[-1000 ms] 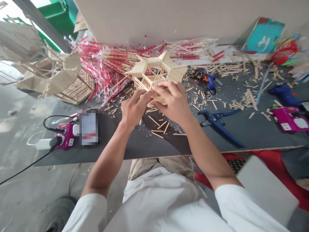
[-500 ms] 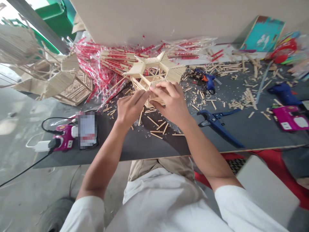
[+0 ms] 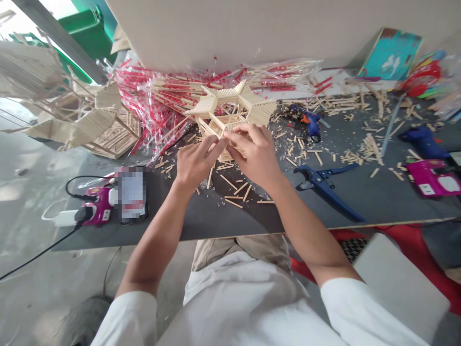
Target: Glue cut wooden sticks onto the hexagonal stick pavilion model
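A star-topped frame of thin wooden sticks (image 3: 258,109) stands on the dark table in front of me. Both hands meet at its near side. My left hand (image 3: 196,163) has its fingers bent and closed at the frame's near left edge. Beside it, my right hand (image 3: 257,151) touches the near rim with thumb and forefinger drawn together. The fingers hide whatever small piece lies between them. Loose short sticks (image 3: 234,185) are scattered just below the hands.
Blue cutters (image 3: 329,192) lie to the right, a blue glue gun (image 3: 312,126) behind them. At the left are a phone (image 3: 132,194) and a magenta power socket (image 3: 99,205). Red-and-clear wrapped sticks (image 3: 154,96) pile up behind; larger stick structures (image 3: 90,126) stand far left.
The fingers of my left hand have shifted slightly and bent more at the near edge of the frame. My right hand has hardly moved.
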Motion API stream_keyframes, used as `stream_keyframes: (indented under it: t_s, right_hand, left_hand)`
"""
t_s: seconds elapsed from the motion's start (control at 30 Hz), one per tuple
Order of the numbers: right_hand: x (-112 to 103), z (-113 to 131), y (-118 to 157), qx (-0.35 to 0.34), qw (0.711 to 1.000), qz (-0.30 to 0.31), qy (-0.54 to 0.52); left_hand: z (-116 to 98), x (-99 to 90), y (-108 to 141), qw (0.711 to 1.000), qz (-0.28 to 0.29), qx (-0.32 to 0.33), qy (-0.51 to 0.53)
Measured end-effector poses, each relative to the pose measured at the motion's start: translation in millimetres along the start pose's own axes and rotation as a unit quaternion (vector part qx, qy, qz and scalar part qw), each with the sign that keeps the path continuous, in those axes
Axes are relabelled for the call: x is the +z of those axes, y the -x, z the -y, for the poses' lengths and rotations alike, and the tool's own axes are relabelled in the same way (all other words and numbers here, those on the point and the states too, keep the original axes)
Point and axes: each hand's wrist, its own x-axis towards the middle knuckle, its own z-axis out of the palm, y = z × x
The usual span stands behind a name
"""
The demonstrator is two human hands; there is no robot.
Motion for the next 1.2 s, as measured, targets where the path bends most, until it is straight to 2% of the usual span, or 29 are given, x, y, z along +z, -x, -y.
stream_keyframes:
  t_s: [0.33, 0.43, 0.6, 0.7, 0.83, 1.0, 1.2]
  right_hand:
    - [-5, 4, -2, 0.017, 1.000, 0.022, -0.013]
    - [-6, 2, -2, 0.016, 0.999, 0.024, -0.022]
    - [-8, 0, -2, 0.019, 0.999, 0.025, -0.039]
    - [-8, 0, 0, 0.015, 0.999, 0.021, -0.033]
    - [-7, 0, 2, 0.006, 0.999, 0.016, -0.030]
    - [-5, -1, 2, 0.009, 0.999, 0.018, -0.028]
    - [-4, -1, 3, 0.000, 1.000, 0.011, -0.023]
  left_hand:
    - [-5, -4.8, -4, 0.995, 0.035, -0.058, 0.066]
    - [-8, -10.1, -4, 0.994, 0.026, -0.078, 0.070]
    - [-15, -22.0, -9, 0.969, -0.007, -0.188, 0.159]
    - [-16, -29.6, -18, 0.934, 0.028, -0.267, 0.234]
    - [-21, -39.1, -34, 0.901, 0.084, -0.308, 0.294]
    - [-27, -41.0, -53, 0.891, 0.120, -0.331, 0.285]
    - [-22, -33.2, -59, 0.893, 0.131, -0.342, 0.261]
